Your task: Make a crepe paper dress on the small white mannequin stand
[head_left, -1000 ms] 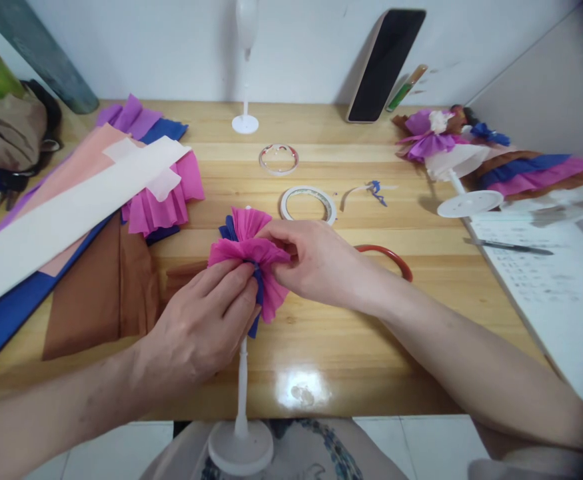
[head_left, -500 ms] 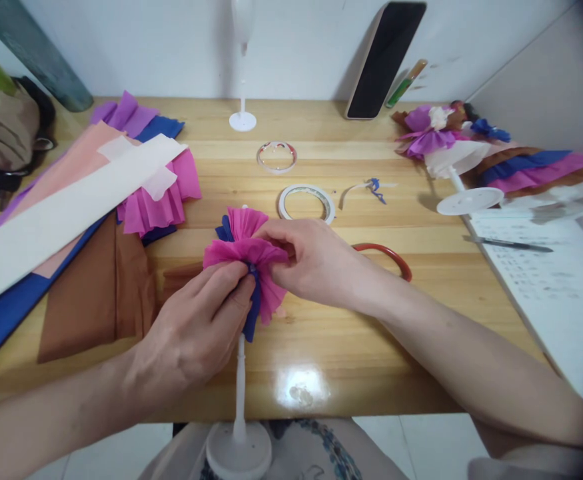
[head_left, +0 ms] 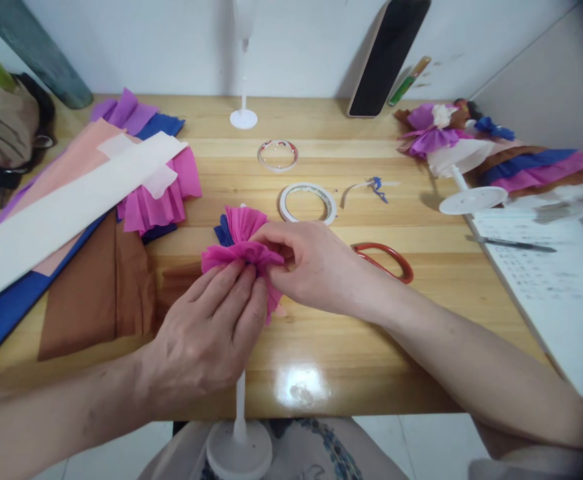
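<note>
A ruffled pink and blue crepe paper piece [head_left: 241,248] sits on top of a thin white stand [head_left: 240,433] whose round base rests near my lap. My left hand [head_left: 211,333] wraps its fingers round the paper from below and the left. From the right, my right hand [head_left: 316,263] pinches the pink ruffles with its fingertips. Both hands are closed on the paper above the wooden table [head_left: 351,333].
Sheets of crepe paper [head_left: 71,220] lie stacked at the left. A white tape roll [head_left: 308,203], a clear tape roll [head_left: 278,155], red scissors [head_left: 388,257], a second stand [head_left: 244,117], a phone [head_left: 388,57], a finished paper-dressed doll [head_left: 451,143] and a white sheet with a pen [head_left: 511,245] lie around.
My left hand has slid up and over the blue ruffle, covering it. The pink paper is gathered tighter between both hands. The view has shifted slightly.
</note>
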`<state>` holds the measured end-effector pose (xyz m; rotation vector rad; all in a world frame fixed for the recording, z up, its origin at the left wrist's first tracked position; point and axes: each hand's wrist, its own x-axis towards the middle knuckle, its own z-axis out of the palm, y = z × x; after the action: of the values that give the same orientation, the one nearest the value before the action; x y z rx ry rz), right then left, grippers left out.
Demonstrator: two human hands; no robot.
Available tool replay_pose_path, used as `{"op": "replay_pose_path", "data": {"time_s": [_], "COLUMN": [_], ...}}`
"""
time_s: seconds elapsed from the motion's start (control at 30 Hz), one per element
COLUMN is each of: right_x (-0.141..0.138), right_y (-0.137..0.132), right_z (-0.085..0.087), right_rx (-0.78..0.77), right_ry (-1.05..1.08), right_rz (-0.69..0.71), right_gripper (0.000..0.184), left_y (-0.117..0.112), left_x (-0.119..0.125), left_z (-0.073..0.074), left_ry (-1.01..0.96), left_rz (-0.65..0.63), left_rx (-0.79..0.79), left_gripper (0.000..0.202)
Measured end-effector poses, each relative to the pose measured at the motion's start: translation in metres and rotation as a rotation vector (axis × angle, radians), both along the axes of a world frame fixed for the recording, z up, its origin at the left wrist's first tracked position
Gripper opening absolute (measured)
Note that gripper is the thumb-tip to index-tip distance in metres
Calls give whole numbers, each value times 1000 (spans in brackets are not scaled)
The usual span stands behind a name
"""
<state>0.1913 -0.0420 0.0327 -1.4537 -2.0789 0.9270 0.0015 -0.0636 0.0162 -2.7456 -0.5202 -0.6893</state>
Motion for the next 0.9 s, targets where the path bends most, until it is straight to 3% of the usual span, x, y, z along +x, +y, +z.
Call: {"op": "replay_pose_path", "data": {"time_s": [0.33, 0.5, 0.67, 0.9], "right_x": [-1, -2, -3, -3], "right_y": [0, -1, -1, -1], "right_z": [-2, -2, 0, -1], "right_rx": [-5, -27, -47, -27], "right_ry": [23, 20, 31, -8], "right_rz": [0, 1, 11, 30], "right_gripper": [21, 20, 16, 19], "left_y": [-11, -5, -2, -16], "left_x": [6, 7, 5, 8], "left_z": [-5, -1, 1, -3], "left_ry": [298, 271, 224, 320], "left_rz": [37, -24, 37, 54], "left_rx": [119, 52, 82, 116], "left_gripper": [35, 33, 21, 32]}}
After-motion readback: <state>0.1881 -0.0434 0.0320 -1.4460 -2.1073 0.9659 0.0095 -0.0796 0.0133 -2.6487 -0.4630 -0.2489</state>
